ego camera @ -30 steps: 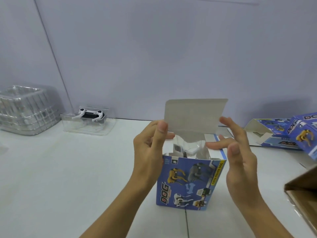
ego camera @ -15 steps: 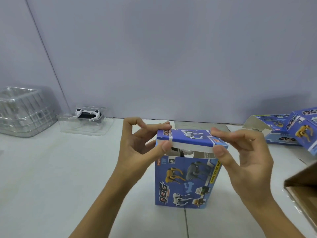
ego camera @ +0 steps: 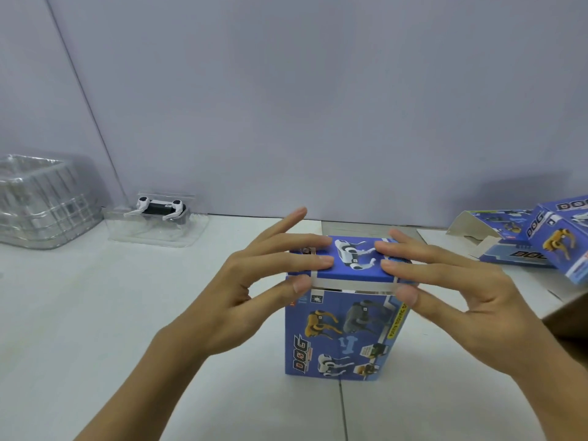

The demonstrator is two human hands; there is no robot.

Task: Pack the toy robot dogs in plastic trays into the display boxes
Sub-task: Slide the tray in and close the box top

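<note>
While the top flap is only partly seated, note the layout: a stack of clear plastic trays (ego camera: 38, 202) sits far left on the white worktop (ego camera: 95, 313), then a white toy robot dog in a clear tray (ego camera: 159, 211). At centre stands the upright blue cardboard display box (ego camera: 342, 332). The left hand (ego camera: 254, 281) and right hand (ego camera: 451, 288) press its lid with straight, spread fingers, thumbs at the front edge. A white tuck strip shows; press evenly so it slides inside without creasing. More blue boxes (ego camera: 541, 243) lie at right.
</note>
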